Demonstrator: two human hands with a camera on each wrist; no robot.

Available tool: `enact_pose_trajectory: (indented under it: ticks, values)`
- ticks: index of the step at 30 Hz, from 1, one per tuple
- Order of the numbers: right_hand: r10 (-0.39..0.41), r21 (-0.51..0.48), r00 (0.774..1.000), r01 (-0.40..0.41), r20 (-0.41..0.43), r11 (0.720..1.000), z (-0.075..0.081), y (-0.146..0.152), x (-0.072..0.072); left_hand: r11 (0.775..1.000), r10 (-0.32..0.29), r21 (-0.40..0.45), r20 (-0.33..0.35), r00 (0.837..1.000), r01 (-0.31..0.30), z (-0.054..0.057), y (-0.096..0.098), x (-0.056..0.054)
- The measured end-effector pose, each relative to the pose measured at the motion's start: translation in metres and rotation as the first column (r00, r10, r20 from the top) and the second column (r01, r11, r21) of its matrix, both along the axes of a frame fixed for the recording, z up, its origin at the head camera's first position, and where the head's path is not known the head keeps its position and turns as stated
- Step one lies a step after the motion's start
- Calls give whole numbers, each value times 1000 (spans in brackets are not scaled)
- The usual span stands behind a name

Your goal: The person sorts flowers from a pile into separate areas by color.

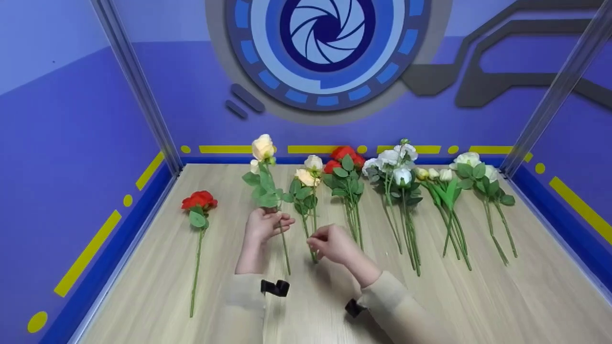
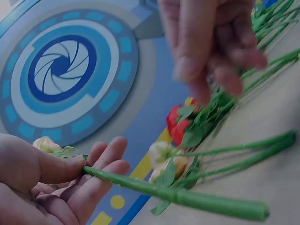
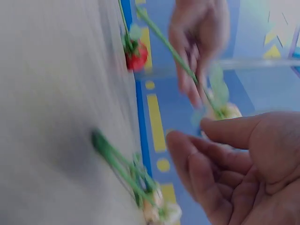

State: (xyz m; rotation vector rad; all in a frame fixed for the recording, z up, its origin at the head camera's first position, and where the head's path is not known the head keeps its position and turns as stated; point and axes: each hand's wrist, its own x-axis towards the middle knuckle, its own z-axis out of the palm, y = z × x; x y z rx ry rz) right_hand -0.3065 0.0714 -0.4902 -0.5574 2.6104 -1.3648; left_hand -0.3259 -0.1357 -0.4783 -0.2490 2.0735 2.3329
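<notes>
My left hand point(image 1: 264, 225) pinches the green stem of a peach rose point(image 1: 263, 147) between thumb and fingers. Its bloom points up and away, and the bare stem end point(image 2: 220, 206) slants down toward me in the left wrist view. My right hand point(image 1: 334, 244) hangs over the table with loosely bent fingers and nothing between them; in the head view it overlaps the stem ends of two cream and peach roses point(image 1: 308, 177) lying there. The right wrist view shows space between its thumb and forefinger point(image 3: 180, 150).
A single red flower point(image 1: 200, 200) lies at the left of the wooden table point(image 1: 158, 286). Along the back, to the right, lie red roses point(image 1: 345, 160), white flowers point(image 1: 389, 158), pale tulips point(image 1: 444, 176) and cream-white flowers point(image 1: 467, 160). Blue walls enclose the sides and back.
</notes>
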Motion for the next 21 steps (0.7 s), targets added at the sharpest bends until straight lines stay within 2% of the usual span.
enact_pose_trajectory:
  ticks: [5, 9, 11, 14, 16, 19, 21]
  values:
    - [82, -107, 996, -79, 23, 991, -7, -18, 12, 998, -44, 43, -3, 999, 44, 2, 16, 4]
    - [73, -138, 997, -71, 9, 988, -12, -25, 16, 996, -57, 72, -20, 998, 58, 2, 24, 5]
    - [60, -158, 998, -57, 9, 986, -13, -26, 17, 997, -58, 55, -30, 998, 60, 2, 25, 5]
    - [55, -192, 998, -48, 28, 980, -14, -26, 17, 998, -54, -37, -46, 998, 52, 5, 21, 5]
    - [57, -205, 998, -50, 28, 978, -14, -24, 16, 988, -34, -150, -52, 998, 26, 7, 14, 6]
    - [42, -187, 999, -40, 9, 981, -16, -21, 13, 943, 37, -328, -51, 998, -52, 8, -4, 6]
    - [17, -168, 1000, -16, 5, 986, -17, -19, 11, 891, 113, -438, -48, 992, -123, 6, -21, 7]
